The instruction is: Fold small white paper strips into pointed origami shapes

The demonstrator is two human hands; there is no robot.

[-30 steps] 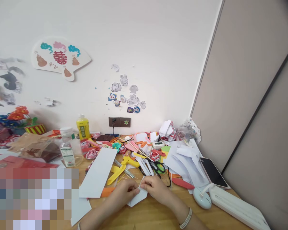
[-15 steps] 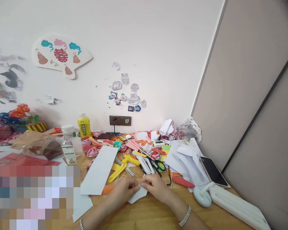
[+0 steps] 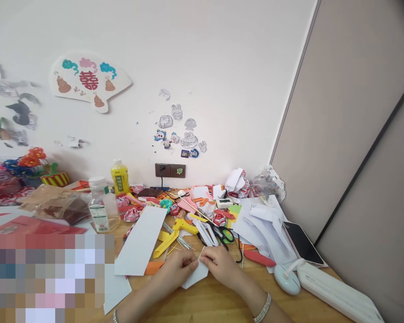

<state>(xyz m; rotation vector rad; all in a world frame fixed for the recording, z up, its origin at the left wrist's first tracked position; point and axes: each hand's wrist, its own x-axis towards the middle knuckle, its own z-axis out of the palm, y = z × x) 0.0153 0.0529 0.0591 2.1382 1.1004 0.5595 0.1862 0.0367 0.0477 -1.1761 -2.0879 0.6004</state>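
Note:
A small piece of white paper is held up between my two hands, over the front of the wooden table. My left hand pinches its upper left edge with thumb and forefinger. Close beside it, my right hand pinches the paper's top edge, and the fingertips of both hands nearly meet. The lower part of the paper shows below the fingers, angled at its bottom. A long white paper strip lies left of my hands, partly over an orange paper piece.
Beyond my hands lie a yellow glue gun, black-handled scissors and coloured paper scraps. A clear jar and a yellow bottle stand at the back left. White sheets, a phone and a white lamp lie right.
The view has shifted slightly, so everything sits a little lower and further right. Both hands keep their pinch on the white paper, with the fingertips only slightly changed.

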